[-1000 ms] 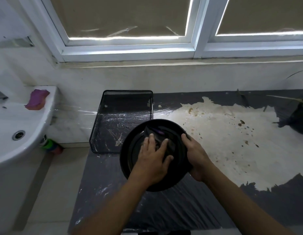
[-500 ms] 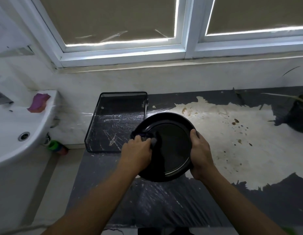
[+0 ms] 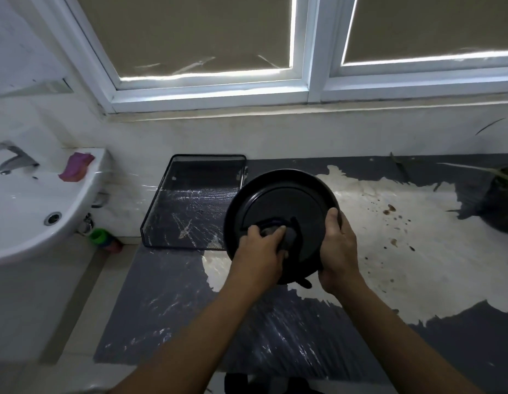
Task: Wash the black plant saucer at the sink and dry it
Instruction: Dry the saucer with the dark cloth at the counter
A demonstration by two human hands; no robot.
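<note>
Standing over the table (image 3: 176,322), the person holds the black plant saucer (image 3: 284,197) up in front of them, tilted so its round face is toward them. It hangs above the table, well away from the white sink (image 3: 25,206) at the far left. The right hand (image 3: 336,245) grips the saucer's right rim, thumb hooked over the edge and fingers hidden behind. The left hand (image 3: 260,247) is curled around a bunched dark cloth (image 3: 289,237) and presses it against the lower part of the saucer's face. A scrap of the cloth hangs below the saucer's bottom edge.

A black mesh tray (image 3: 190,200) sits on the table just left of the saucer, against the wall. A purple sponge (image 3: 76,166) lies on the sink's rim near the tap (image 3: 12,160). A dark potted plant (image 3: 501,203) stands at the table's far right, on a pale, spotted patch (image 3: 403,237).
</note>
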